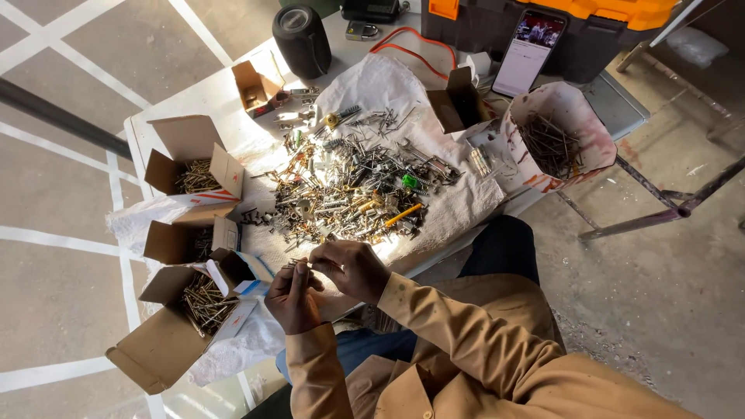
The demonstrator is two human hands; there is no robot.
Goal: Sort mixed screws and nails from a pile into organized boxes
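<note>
From the head camera we see a small metal screw (301,265) pinched between our two hands, just in front of our chest and at the near edge of the big heap of mixed silver and brass screws, bolts and fittings (349,194) spread on a white cloth (466,206) over the white bench (209,97).

To the left of our hands lie three open brown cardboard boxes with white flaps: the nearest box (194,306) holds brassy screws and sits just beside our left hand, the middle box (182,242) lies above it, and the far box (194,174) also holds screws. Two smaller open cardboard boxes (256,89) (458,101) stand beyond the heap. On the right, a cut white plastic container with red smears (555,140) is full of dark nails. At the far end stand a black cylindrical speaker (303,39), a black and orange toolbox (559,27) and a lit phone (529,50) leaning against it.

Our left hand (293,299) is curled, its fingertips closed on the screw. Our right hand (353,268) meets it, thumb and forefinger pinched on the same screw.
</note>
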